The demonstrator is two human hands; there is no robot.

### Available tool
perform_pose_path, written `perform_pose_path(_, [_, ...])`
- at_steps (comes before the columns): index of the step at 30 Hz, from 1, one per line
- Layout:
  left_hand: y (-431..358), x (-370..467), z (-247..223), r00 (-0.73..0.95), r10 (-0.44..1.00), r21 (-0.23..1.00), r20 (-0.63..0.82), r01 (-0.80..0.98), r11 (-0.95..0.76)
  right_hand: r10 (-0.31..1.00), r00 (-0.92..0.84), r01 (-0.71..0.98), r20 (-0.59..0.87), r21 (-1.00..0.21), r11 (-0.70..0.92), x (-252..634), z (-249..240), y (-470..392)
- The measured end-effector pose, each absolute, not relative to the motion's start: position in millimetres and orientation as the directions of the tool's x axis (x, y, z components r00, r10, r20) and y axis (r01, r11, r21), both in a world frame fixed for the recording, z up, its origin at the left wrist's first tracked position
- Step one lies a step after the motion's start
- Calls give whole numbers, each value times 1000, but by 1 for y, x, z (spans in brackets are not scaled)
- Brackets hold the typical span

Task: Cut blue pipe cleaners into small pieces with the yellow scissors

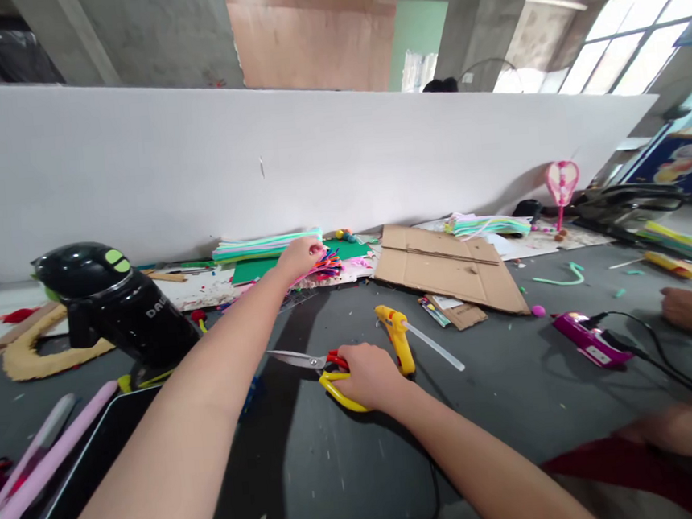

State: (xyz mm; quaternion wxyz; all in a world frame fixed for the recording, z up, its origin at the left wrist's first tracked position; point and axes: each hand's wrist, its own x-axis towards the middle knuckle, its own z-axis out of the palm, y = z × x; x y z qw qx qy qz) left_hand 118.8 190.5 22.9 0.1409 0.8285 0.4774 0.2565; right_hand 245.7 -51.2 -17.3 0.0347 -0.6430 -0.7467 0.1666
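Right hand (368, 375) grips scissors (314, 362); left hand (302, 257) curls at the far pipe cleaners (330, 266), its hold unclear. Black bottle (144, 309) stands left, lid (83, 266) on, contents hidden.

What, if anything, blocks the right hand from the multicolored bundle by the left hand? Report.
Nothing visible lies between the right hand, holding scissors, and the bundle. The left forearm is left of that path, the glue gun right.
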Motion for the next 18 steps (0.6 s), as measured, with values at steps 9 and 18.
perform_pose_path(9, [212, 167, 15, 288, 926, 375, 243, 853, -364, 977, -166, 943, -133, -310, 118, 247, -21, -51])
perform_pose_path(18, [209, 153, 107, 163, 650, 501, 742, 508, -700, 974, -174, 941, -148, -317, 120, 247, -22, -50])
